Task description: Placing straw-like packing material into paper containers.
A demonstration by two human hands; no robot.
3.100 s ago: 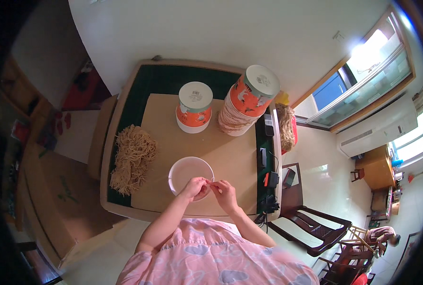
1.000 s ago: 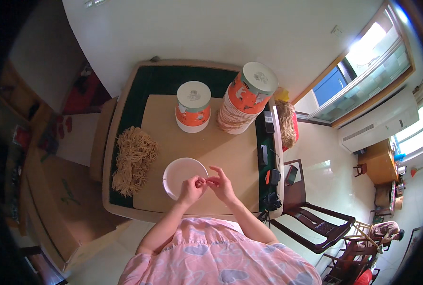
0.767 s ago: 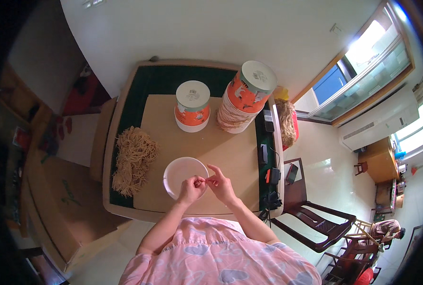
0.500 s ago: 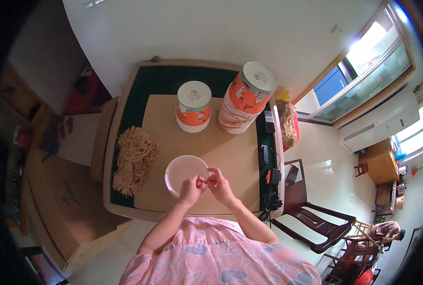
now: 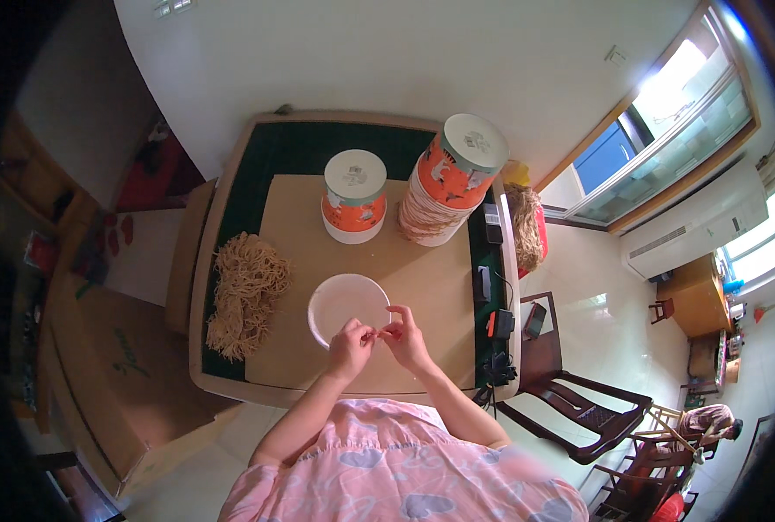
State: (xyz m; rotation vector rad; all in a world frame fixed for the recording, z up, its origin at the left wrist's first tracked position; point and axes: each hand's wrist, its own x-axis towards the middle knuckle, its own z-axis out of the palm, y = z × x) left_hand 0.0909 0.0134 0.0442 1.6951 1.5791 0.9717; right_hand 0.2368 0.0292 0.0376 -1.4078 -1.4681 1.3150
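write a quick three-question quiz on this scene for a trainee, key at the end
1. On which side of the white tub does the pile of tan strands lie? (a) left (b) right (c) far side

2. True or false: the left hand and the right hand have their fingertips close together.

3. Fill the gap: the shorter printed tub has a wide ____ band around its middle.

Key: 1. a; 2. true; 3. orange.
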